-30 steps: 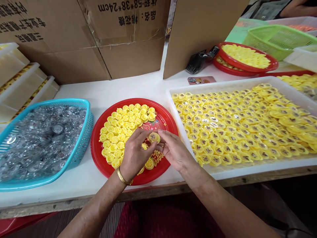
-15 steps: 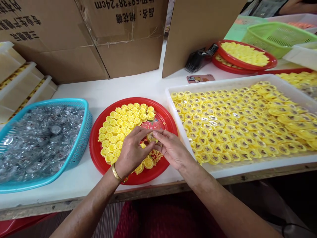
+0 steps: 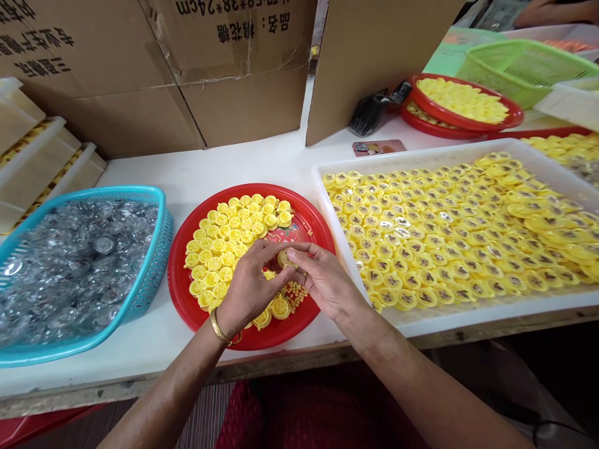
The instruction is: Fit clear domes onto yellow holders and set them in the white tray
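Observation:
Between the fingertips of my left hand [image 3: 250, 284] and my right hand [image 3: 330, 280] is a small round yellow piece [image 3: 284, 258], partly covered by the fingers. Both hands are closed on it, just above a round red tray [image 3: 183, 305]. On the tray's left side lie rows of small yellow cup-shaped pieces [image 3: 218, 255]. Tiny yellow beads [image 3: 298, 296] are scattered beneath my right hand. A gold bracelet [image 3: 218, 325] circles my left wrist. To the right, a white tray [image 3: 468, 312] holds many yellow round pieces with dark printed centres [image 3: 421, 231].
A teal basket [image 3: 165, 237] of clear plastic discs [image 3: 88, 255] stands at the left. Cardboard sheets [image 3: 253, 106] rise behind. Stacked white boxes [image 3: 51, 149] are far left. Red plates [image 3: 517, 115], a green basket [image 3: 519, 68] and another person's arm [image 3: 556, 12] appear at upper right.
Both hands stay over the red tray with the yellow piece between them. Only the fingertips have shifted slightly around it.

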The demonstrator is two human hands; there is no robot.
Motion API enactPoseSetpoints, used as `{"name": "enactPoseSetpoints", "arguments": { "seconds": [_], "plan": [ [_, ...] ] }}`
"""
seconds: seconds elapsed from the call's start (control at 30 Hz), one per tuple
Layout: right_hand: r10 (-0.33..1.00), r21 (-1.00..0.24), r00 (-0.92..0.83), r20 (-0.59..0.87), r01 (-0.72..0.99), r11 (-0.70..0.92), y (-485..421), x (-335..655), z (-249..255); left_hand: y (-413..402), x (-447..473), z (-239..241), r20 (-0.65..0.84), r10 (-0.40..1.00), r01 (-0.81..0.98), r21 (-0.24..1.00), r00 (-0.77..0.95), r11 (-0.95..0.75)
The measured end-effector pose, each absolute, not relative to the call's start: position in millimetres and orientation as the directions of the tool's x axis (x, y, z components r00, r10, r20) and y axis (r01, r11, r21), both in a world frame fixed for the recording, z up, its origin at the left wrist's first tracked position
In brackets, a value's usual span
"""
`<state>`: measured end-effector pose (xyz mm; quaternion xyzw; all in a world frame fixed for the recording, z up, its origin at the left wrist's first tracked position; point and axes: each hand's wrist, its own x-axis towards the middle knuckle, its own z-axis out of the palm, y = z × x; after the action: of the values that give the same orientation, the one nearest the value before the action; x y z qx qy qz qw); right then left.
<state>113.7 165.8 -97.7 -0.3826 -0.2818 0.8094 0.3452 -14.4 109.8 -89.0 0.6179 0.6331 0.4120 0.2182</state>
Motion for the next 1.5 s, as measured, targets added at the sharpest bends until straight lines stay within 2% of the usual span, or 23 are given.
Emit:
{"name": "enactPoseSetpoints", "arguments": {
  "seconds": [0.13, 0.27, 0.4, 0.57, 0.7, 0.8, 0.9, 0.97, 1.27, 1.5],
  "plan": [
    [0.769, -0.723, -0.487, -0.415, -0.337, -0.603, 166, 114, -101, 110, -15, -94, 0.117, 0.953, 0.373, 0.928, -0.28, -0.005],
    [0.772, -0.736, -0.487, -0.409, -0.324, -0.595, 166, 115, -101, 112, -15, -92, -0.077, 0.941, 0.209, 0.966, -0.33, 0.153],
    [0.771, -0.734, -0.476, -0.423, -0.319, -0.6, 165, 114, -101, 114, -16, -88, -0.171, 0.924, 0.137, 0.964, -0.343, 0.229],
    [0.768, -0.72, -0.463, -0.442, -0.328, -0.612, 164, 111, -102, 118, -21, -89, -0.186, 0.926, 0.103, 0.967, -0.327, 0.231],
    [0.775, -0.712, -0.461, -0.432, -0.352, -0.607, 166, 111, -100, 116, -23, -89, -0.117, 0.94, 0.194, 0.963, -0.321, 0.186],
    [0.772, -0.707, -0.474, -0.423, -0.36, -0.608, 170, 113, -97, 111, -19, -85, 0.077, 0.95, 0.401, 0.915, -0.303, 0.054],
    [0.747, -0.69, -0.505, -0.432, -0.349, -0.634, 174, 114, -94, 106, -10, -85, 0.3, 0.93, 0.606, 0.787, -0.21, -0.117],
    [0.739, -0.679, -0.519, -0.429, -0.354, -0.643, 174, 114, -93, 105, -4, -87, 0.373, 0.907, 0.679, 0.719, -0.196, -0.149],
    [0.738, -0.672, -0.531, -0.416, -0.367, -0.643, 169, 112, -86, 111, 3, -91, 0.473, 0.842, 0.701, 0.692, -0.259, -0.174],
    [0.725, -0.663, -0.536, -0.433, -0.356, -0.659, 169, 112, -82, 109, 0, -90, 0.476, 0.843, 0.691, 0.698, -0.25, -0.188]
  ]
}}
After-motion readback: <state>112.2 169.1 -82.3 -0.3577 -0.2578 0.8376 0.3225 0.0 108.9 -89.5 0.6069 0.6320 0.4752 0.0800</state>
